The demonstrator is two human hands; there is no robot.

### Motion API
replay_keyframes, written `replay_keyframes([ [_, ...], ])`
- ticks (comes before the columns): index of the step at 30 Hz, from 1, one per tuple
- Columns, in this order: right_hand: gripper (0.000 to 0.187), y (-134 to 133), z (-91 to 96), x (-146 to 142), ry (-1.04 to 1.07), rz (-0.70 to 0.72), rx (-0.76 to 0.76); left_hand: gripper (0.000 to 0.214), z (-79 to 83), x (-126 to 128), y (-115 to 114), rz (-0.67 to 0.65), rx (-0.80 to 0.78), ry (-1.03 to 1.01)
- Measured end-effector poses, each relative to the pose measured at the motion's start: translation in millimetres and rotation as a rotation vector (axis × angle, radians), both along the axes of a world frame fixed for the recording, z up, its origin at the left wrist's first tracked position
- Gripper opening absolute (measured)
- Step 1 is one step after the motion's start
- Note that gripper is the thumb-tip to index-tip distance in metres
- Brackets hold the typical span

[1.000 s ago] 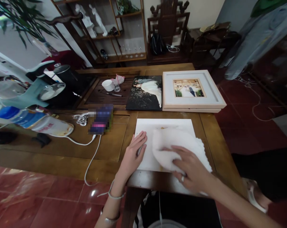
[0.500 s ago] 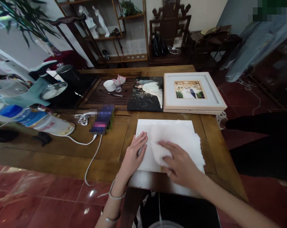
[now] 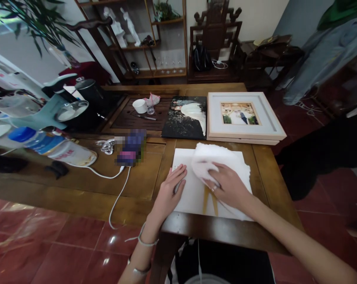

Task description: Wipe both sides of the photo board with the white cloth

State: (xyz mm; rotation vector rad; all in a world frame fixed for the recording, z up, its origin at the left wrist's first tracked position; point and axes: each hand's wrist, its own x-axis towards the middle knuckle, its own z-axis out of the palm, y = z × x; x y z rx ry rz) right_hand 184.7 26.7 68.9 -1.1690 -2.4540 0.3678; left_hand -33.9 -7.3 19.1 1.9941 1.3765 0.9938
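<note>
The white cloth (image 3: 215, 156) lies on a flat white board (image 3: 190, 197) at the near right part of the wooden desk (image 3: 142, 177), just in front of the person. The cloth is thin and soft, with a wavy, layered edge on its right side. It covers most of the right half of the board and is gathered into a blurred bunch at the upper middle. The right hand (image 3: 230, 187) lies on top of this bunch with the fingers bent a little over it and a ring (image 3: 214, 188) on one finger. I cannot tell if this hand grips the cloth or only presses on it. Just below the right hand, two brownish streaks (image 3: 210, 202) show on the bare white surface. The left hand (image 3: 170, 191) rests flat and spread out on the left edge of the board, fingers close together, holding nothing. Behind the board, touching each other side by side, lie a dark picture (image 3: 185, 116) and a framed photo (image 3: 245, 116) with a wide pale frame. To the left of the board lies a phone (image 3: 131, 148) with a white cable (image 3: 116, 199) that hangs over the desk edge. Further left a plastic bottle (image 3: 51, 146) lies on its side.
</note>
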Motion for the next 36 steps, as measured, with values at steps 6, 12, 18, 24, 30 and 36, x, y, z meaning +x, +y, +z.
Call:
replay_keyframes([
  [6, 0.019, 14.5, -8.1, -41.0, -0.042, 0.001, 0.021, 0.044, 7.1, -3.3, -7.8, 0.057, -0.038, -0.198],
  [12, 0.019, -55.0, 6.5, -40.8, -0.058, 0.403, -0.157, 0.053, 3.5, -1.9, -9.4, 0.206, 0.025, -0.425],
  [18, 0.014, -68.4, 32.5, 0.5, -0.075, 0.307, -0.355, 0.043, 3.2, -2.0, -7.0, 0.136, 0.087, -0.088],
  [24, 0.018, 0.4, 20.6, -0.1, -0.024, 0.138, -0.221, 0.043, 2.0, -0.1, -3.2, 0.032, 0.061, 0.035],
  [30, 0.031, 47.6, 16.4, -52.2, 0.043, 0.114, -0.217, 0.036, -4.7, -0.8, -1.1, 0.012, 0.098, 0.063],
  [36, 0.030, 50.8, 11.7, -57.7, 0.042, 0.078, -0.223, 0.034, -5.8, -1.9, -1.0, 0.013, 0.095, 0.053],
])
